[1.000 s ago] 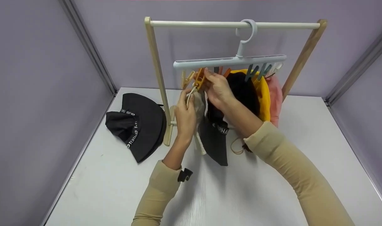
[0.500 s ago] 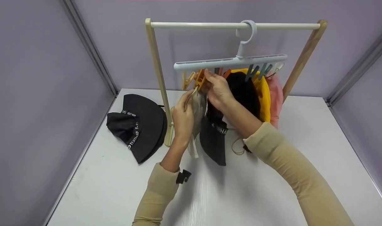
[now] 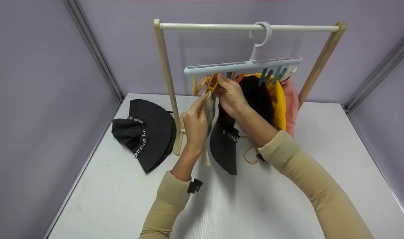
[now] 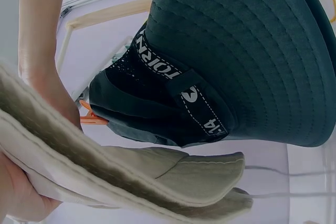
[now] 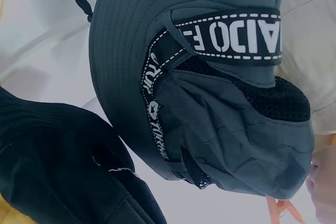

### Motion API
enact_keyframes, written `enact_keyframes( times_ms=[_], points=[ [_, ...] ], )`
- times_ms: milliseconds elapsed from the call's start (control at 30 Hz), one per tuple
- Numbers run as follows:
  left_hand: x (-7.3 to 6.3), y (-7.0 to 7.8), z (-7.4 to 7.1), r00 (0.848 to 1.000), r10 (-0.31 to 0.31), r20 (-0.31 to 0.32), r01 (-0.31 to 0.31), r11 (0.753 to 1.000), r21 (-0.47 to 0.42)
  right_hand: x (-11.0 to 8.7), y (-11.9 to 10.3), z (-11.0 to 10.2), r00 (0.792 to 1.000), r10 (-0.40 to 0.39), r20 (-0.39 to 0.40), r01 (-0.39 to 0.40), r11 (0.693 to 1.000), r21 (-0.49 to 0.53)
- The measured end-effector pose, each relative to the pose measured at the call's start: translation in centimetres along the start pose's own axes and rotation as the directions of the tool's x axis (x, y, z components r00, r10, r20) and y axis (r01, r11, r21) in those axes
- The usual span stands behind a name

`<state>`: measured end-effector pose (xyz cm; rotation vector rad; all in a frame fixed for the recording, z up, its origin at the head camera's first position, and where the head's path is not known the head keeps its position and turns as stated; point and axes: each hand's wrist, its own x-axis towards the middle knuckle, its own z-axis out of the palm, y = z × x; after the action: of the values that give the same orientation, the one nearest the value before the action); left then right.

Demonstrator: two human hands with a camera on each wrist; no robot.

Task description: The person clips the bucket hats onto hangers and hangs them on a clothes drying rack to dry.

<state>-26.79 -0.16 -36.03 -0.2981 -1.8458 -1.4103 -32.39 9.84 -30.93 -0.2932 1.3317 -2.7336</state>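
Observation:
My left hand [image 3: 194, 127] pinches the upper part of a beige cloth hat [image 3: 210, 111] right beneath an orange clothespin [image 3: 212, 83]. That clothespin hangs from the pale blue hanger [image 3: 221, 68], and my right hand [image 3: 234, 96] pinches it by its upper end. Whether its jaws close on the cloth cannot be made out. In the left wrist view the hat's doubled brim [image 4: 205, 182] and its cords show. Just right of it hangs a dark grey brimmed hat [image 3: 224, 151] with a lettered band; an orange-red clip [image 5: 283, 209] is at its crown in the right wrist view.
Further right hang a black hat [image 3: 256, 99], a yellow one [image 3: 279, 103] and a pink one [image 3: 290, 109]. Another dark hat [image 3: 155, 129] lies folded on the white table [image 3: 105, 199], left of the wooden rack [image 3: 167, 73]. A pale yellow clip [image 3: 198, 85] hangs at the hanger's left end.
My left hand has shifted slightly, its fingertips rising toward the orange clothespin. The beige hat's lower end and the grey hat have swung a little left. My right hand has barely moved.

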Motion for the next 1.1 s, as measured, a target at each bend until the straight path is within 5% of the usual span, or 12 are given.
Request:
enact_keyframes(
  times_ms=[233,533,667,867,1100],
  points=[
    [0.0,-0.3,0.0,1.000,-0.010,0.022,0.009,0.998,0.066,0.0,0.4,-0.4,0.998,-0.057,0.023,0.058,0.996,-0.067],
    [-0.4,-0.8,-0.1,0.998,-0.030,0.059,0.021,0.987,0.161,0.0,0.7,-0.8,0.999,-0.041,-0.001,0.041,0.995,-0.088],
    [-1.1,-1.2,-0.1,0.993,-0.074,0.087,0.055,0.978,0.200,-0.1,0.9,-1.1,0.998,-0.062,-0.002,0.060,0.982,-0.179],
    [-2.1,-1.6,0.3,0.985,-0.125,0.120,0.099,0.975,0.197,-0.3,1.0,-1.3,0.991,-0.129,0.021,0.129,0.943,-0.307],
    [-3.5,-2.3,0.5,0.977,-0.162,0.137,0.137,0.974,0.180,-0.9,1.1,-1.4,0.982,-0.178,0.056,0.186,0.938,-0.294]
  ],
)
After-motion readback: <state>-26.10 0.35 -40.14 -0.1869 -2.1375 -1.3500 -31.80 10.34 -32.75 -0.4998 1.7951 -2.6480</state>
